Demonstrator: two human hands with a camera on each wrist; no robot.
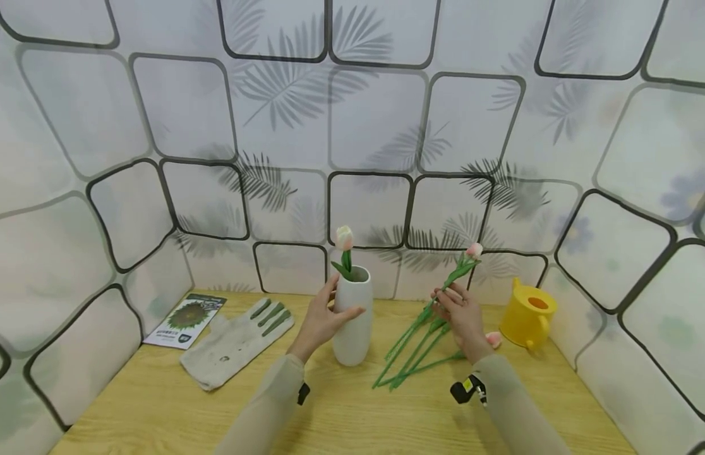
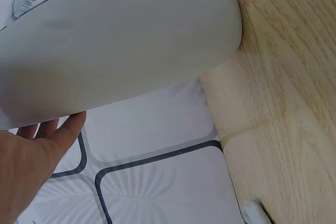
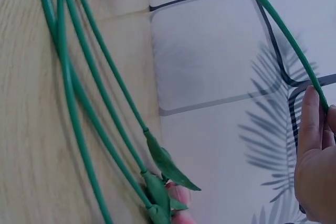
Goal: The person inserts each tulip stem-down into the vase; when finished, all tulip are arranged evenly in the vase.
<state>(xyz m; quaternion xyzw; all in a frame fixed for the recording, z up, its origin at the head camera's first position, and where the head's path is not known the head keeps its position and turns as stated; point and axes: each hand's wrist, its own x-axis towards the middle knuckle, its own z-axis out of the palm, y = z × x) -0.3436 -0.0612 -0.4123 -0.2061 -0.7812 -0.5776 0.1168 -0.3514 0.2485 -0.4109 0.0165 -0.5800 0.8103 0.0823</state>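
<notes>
A white vase [image 1: 354,325] stands upright on the wooden table, with one pale pink-and-white tulip [image 1: 344,239] rising from its mouth. My left hand [image 1: 319,320] grips the vase's left side, thumb across the front and fingers behind; those fingers [image 2: 67,132] reach the vase wall in the left wrist view. To the right of the vase, my right hand [image 1: 463,316] pinches the green stem of another tulip [image 1: 474,251], its pink head pointing up and right. That raised stem [image 3: 286,32] shows above the table in the right wrist view. Several more tulips [image 3: 100,124] lie below it.
A yellow watering can [image 1: 525,316] stands at the right by the wall. On the left lie a white glove with green stripes [image 1: 239,344] and a seed packet [image 1: 184,321] showing a sunflower. A patterned wall covering [image 1: 369,208] encloses the table's back and sides.
</notes>
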